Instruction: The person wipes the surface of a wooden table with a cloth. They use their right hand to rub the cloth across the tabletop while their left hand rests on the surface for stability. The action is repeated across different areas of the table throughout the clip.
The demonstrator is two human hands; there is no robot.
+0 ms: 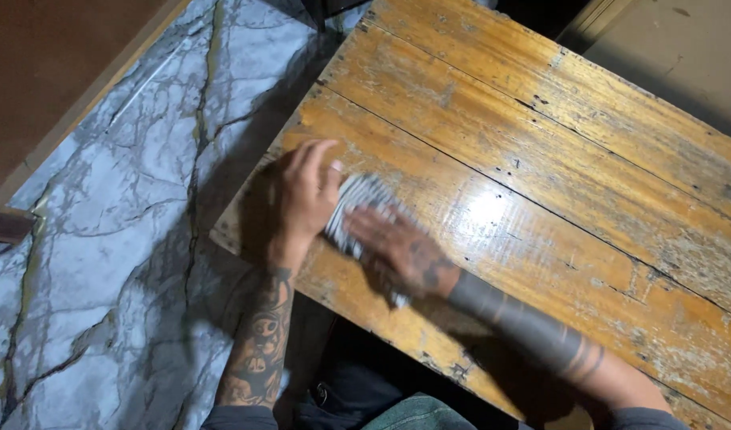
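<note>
The left hand (306, 195) lies near the table's left corner, palm down, its fingers held together and curved over the left end of a small grey-and-white striped folded cloth (357, 209). The thumb side of this hand touches the fabric and presses it against the wood. The right hand (397, 251) lies flat across the lower right part of the same cloth, fingers stretched out and pointing left toward the other hand, so the two hands sit just beside each other with the fabric between and beneath them. Neither hand pinches the cloth; both rest on it with the palm down. A strip of the striped material shows between the hands and another bit peeks out below the right wrist.

The cloth rests on a worn, yellow-brown plank table (572, 159), close to the edge nearest the person. Its varnish is scuffed pale in places, and a bright glare sits just right of the hands. Both forearms carry dark tattoos. Left of the table runs a grey-white veined marble floor (111, 263), and a brown panel (47, 72) fills the upper left corner.
</note>
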